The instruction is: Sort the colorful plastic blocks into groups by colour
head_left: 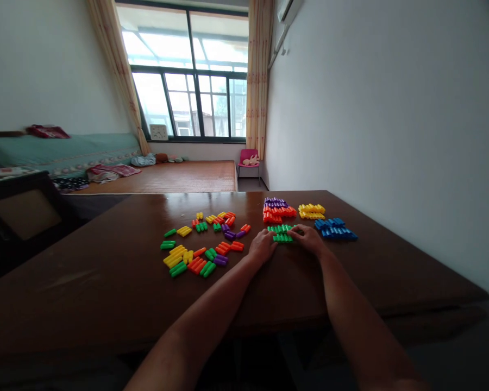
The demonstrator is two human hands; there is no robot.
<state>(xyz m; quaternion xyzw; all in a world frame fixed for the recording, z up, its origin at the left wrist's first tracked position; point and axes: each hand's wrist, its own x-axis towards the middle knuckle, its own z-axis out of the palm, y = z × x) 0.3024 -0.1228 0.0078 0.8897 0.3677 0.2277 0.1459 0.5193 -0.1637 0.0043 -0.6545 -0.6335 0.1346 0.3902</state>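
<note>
Left hand (262, 245) and right hand (307, 239) flank 2 rows of green pieces (282, 238) toward the counter's (118, 282) right edge; whether fingers pinch is unclear. Pieces (likely light, stiff, slick) should suit end grips.

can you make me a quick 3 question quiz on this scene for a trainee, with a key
1. What colour are the pieces between the left hand and the right hand?
2. True or false: the loose mixed-colour pieces lie to the right of both hands.
3. Which colour sits farthest right on the table: a) yellow, b) blue, c) purple?

Key
1. Green.
2. False; the loose mixed-colour pieces lie to the left.
3. b, the blue pieces.
</note>
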